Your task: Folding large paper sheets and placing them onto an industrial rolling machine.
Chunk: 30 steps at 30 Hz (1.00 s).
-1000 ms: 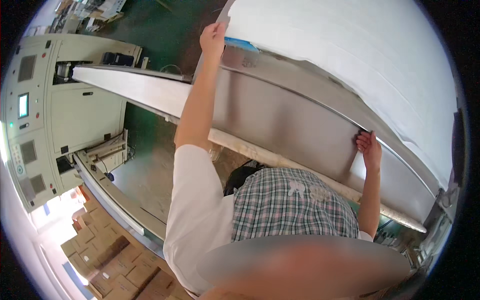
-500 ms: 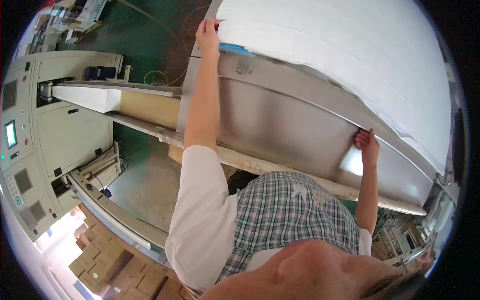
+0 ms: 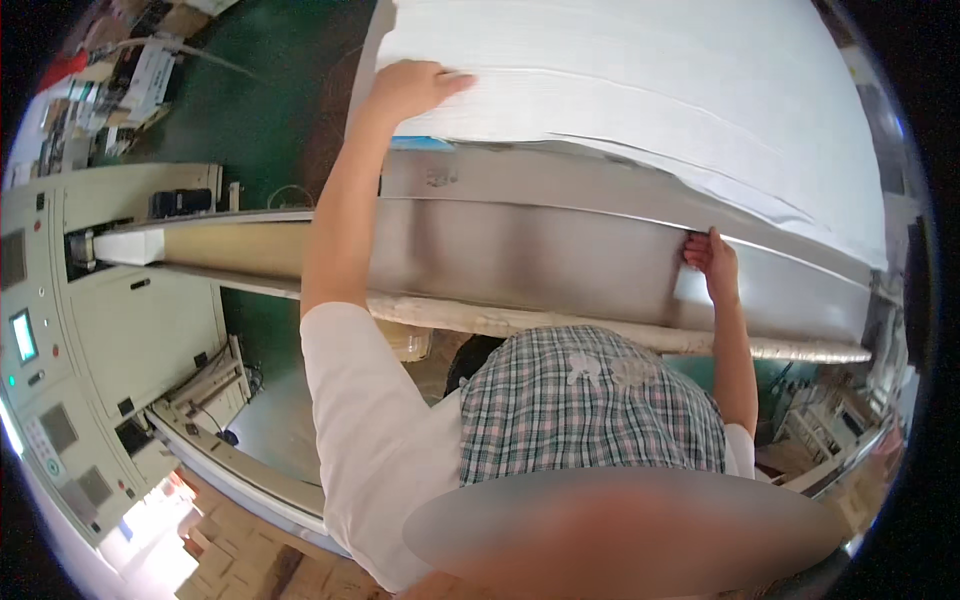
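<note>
In the head view, we look down past our plaid apron (image 3: 590,410) at a grey metal bench (image 3: 560,245). A wide stack of white sheets (image 3: 640,90) lies on it, from 12 to 2 o'clock. Our left hand (image 3: 415,90), at 11 o'clock, is over the stack's near-left corner, one digit stretched out; we cannot tell whether it pinches a sheet. A blue strip (image 3: 420,143) shows just below. Our right hand (image 3: 710,262), near 3 o'clock, has curled fingers beside the bench's metal lip (image 3: 590,211); we cannot tell whether it grips. A pale machine cabinet (image 3: 150,335) stands at 9 o'clock, cardboard boxes (image 3: 235,545) at 7.
</note>
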{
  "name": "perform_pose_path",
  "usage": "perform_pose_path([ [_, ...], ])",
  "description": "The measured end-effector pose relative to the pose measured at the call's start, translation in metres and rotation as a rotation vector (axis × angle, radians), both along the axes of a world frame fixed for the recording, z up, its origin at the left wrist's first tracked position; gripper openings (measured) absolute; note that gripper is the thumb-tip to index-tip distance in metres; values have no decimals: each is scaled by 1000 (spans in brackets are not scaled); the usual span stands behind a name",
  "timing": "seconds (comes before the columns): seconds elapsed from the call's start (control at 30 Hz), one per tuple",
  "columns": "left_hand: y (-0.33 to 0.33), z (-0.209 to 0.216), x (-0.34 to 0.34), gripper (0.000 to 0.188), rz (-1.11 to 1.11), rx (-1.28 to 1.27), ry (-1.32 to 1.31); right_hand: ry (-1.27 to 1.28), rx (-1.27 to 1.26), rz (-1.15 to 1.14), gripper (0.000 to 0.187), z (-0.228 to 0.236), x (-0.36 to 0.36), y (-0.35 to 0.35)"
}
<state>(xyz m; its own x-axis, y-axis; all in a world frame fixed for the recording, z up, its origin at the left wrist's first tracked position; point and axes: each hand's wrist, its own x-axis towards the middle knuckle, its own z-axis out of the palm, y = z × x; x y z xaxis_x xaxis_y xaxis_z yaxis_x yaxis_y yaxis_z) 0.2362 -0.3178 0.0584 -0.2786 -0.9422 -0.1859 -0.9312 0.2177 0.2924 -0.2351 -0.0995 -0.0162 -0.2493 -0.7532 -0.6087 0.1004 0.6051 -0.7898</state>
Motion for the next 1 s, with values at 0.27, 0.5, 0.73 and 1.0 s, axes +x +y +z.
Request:
perform_pose_path([
  [0.27, 48, -19, -94, 91, -320, -274, -82, 113, -99, 405, 30, 35, 57, -27],
  [0.5, 75, -32, -102, 71, -261, -438, -6, 735, -1071, 874, 27, 71, 202, -129],
  [0.73, 67, -25, -118, 74, -196, -380, -93, 1040, -615, 1053, 36, 55, 99, -178],
  [1.0, 50, 0, -146, 82, -80, -158, -338, 1187, -478, 1092, 57, 80, -185, -143],
])
